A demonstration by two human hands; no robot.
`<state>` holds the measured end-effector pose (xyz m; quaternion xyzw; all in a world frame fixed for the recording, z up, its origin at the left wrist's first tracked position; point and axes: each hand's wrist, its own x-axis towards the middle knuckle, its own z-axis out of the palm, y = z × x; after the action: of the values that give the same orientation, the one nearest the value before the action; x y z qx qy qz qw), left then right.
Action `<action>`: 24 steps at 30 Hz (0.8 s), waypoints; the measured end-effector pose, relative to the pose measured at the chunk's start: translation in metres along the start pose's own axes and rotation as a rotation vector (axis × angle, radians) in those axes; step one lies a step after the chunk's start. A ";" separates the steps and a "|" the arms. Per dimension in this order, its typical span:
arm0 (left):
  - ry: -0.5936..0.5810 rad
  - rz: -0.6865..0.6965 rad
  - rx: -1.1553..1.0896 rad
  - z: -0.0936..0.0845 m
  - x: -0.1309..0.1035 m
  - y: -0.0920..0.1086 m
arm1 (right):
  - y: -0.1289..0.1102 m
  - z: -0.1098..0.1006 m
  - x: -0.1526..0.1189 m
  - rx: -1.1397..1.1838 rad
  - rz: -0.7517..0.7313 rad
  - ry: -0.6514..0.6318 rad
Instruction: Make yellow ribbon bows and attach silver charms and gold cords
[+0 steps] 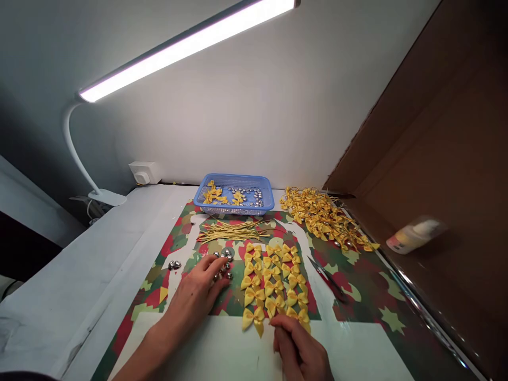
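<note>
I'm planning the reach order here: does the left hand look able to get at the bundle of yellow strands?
Probably yes: the bundle of yellow strands lies uncovered just beyond the left hand, and only low silver beads sit near the way.

The left hand [204, 283], toward seven o'clock, is bare, with slender fingers, and the left forearm [159, 338] behind it is uncovered down to the lower edge. The right hand [299, 346], between five and six o'clock, is bare too. A dark, rounded edge [24, 376] near eight o'clock may be clothing; too little shows.
</note>
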<state>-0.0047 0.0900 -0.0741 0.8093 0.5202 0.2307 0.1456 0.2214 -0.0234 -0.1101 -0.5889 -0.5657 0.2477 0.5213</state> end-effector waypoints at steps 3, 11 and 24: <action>0.044 0.005 -0.052 -0.002 -0.008 -0.006 | -0.003 0.000 0.000 0.008 0.027 -0.011; 0.153 0.029 -0.145 -0.014 -0.037 -0.025 | -0.014 -0.005 0.001 0.197 0.277 0.014; 0.091 0.172 -0.310 -0.014 -0.070 0.020 | -0.018 -0.010 0.003 0.240 0.254 0.170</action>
<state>-0.0219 0.0177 -0.0681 0.8075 0.4132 0.3562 0.2244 0.2232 -0.0269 -0.0896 -0.6080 -0.4075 0.3265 0.5981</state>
